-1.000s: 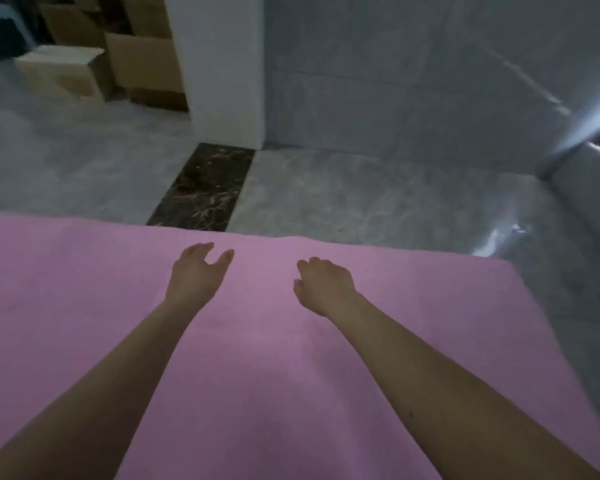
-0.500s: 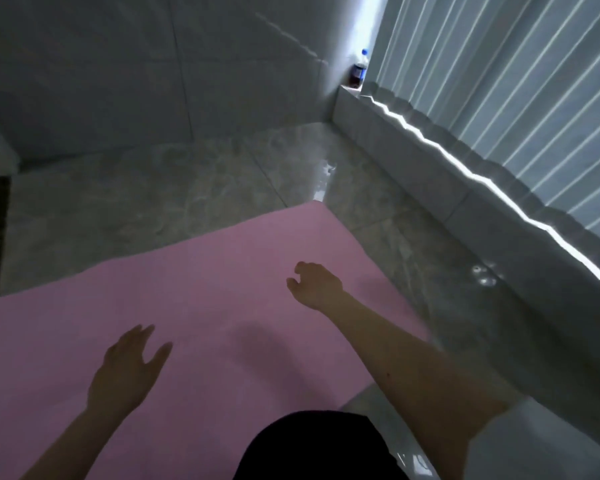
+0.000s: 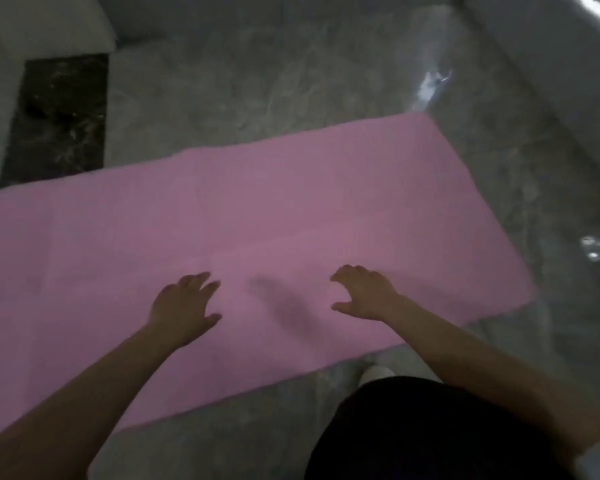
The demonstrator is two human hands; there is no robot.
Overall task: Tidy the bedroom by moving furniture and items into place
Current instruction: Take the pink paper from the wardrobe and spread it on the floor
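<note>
1. Both hands hang empty above the flat pink rectangular mat (image 3: 257, 216): the left hand (image 3: 182, 308) has its fingers spread and palm down, and the right hand (image 3: 364, 294) has its fingers loosely curled and apart, gripping nothing. Whether either palm touches the mat cannot be told; the dark shadow between them suggests they sit just above it.

2. What has changed: a second ago the view faced a doorway with cardboard boxes beyond it, and the hands reached toward the mat's far edge. Half a second ago the head swung toward the curtained window side. Now it looks almost straight down, and the hands have drawn back to the middle of the mat, closer to the near edge.

3. The pink mat lies spread on the glossy grey marble floor (image 3: 291, 81), its right end corner in full view and its left end running out of frame. A dark marble floor strip (image 3: 56, 119) lies beyond its far edge.

4. A white-shoed foot (image 3: 374, 372) stands on the floor just beside the near edge, under dark clothing.

5. My reading: the mat is already laid out flat, so the person is checking its position, perhaps about to smooth or shift it.
</note>
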